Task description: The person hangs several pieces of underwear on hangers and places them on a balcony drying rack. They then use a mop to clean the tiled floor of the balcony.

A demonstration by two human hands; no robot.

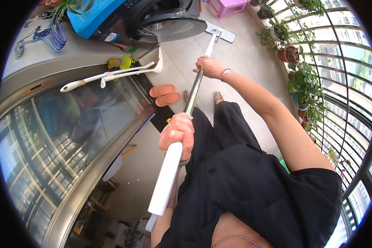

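Note:
A flat mop [196, 89] with a white and silver pole runs from near my body to the far floor. My left hand [177, 135] is closed round the pole just above its white grip. Farther along, my right hand [210, 67] wraps the pole where the silver part meets the white lower part. The flat rectangular mop head [226, 35] rests on the tiles, beside the open round door [173, 29] of a front-loading washing machine. What lies under the head is hidden.
Orange slippers [164, 95] lie by the doorway sill. A white long-handled broom and dustpan [111, 75] lean at the left, below purple hangers [53, 36]. A pink stool [226, 7] stands at the far end. Potted plants [291, 54] line the railing on the right.

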